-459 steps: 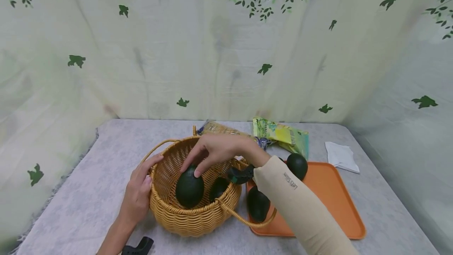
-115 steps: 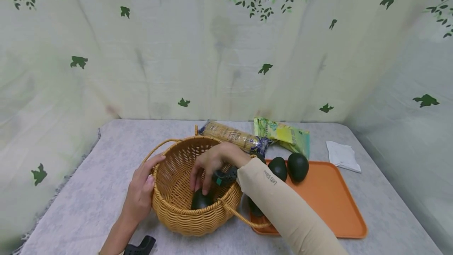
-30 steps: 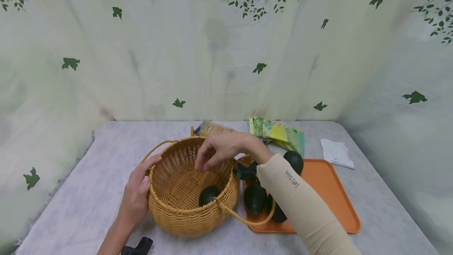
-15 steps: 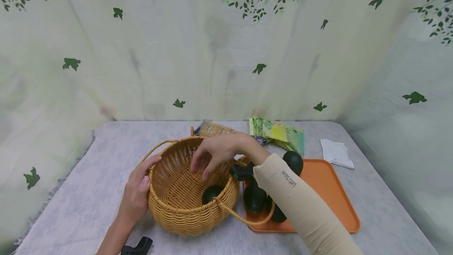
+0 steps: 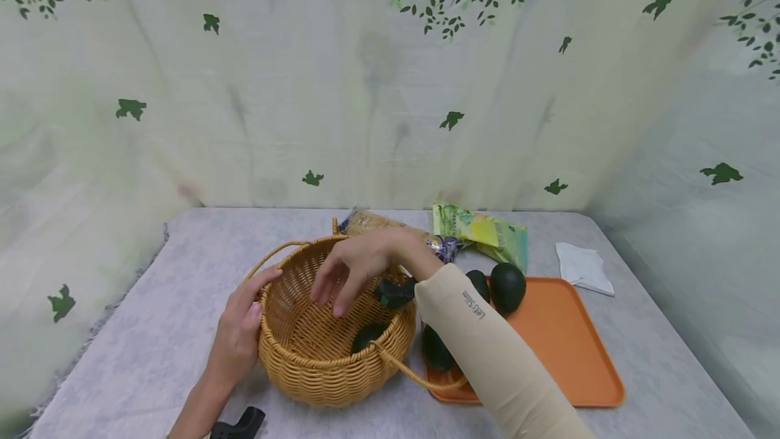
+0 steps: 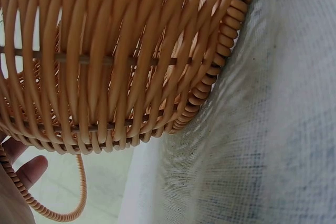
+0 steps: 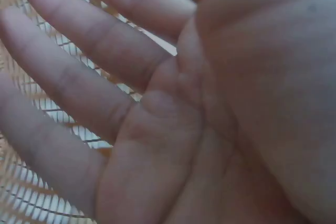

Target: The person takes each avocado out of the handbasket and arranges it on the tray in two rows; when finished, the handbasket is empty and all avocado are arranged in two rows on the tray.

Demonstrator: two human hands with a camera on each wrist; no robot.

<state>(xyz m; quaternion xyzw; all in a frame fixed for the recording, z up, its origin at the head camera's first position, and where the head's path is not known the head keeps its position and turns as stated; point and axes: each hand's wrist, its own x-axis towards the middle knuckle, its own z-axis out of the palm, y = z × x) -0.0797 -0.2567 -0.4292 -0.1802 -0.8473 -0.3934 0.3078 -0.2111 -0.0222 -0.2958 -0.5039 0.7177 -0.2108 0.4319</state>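
Note:
A round wicker basket (image 5: 329,378) stands on the table, its interior partly in view. My left hand (image 5: 240,330) grips the basket's left rim; in the left wrist view a thumb (image 6: 32,170) shows beside the looped handle (image 6: 81,182). Over the basket's opening hangs my right hand (image 5: 359,263), fingers spread, bent down and holding nothing. The right wrist view shows its bare palm (image 7: 152,145) with wicker behind it. One dark green avocado (image 5: 367,336) lies inside, against the right wall, partly hidden by the rim.
To the right, an orange tray (image 5: 567,344) carries dark avocados (image 5: 508,288), partly covered by my right sleeve. Behind the basket lie a noodle packet (image 5: 441,246) and green-yellow packets (image 5: 481,229). A white folded tissue (image 5: 583,268) is at the far right.
Earlier my right hand held an avocado upright in the basket; now it holds none. Within the last second its bunched fingers have spread and moved slightly left. My left hand stays put.

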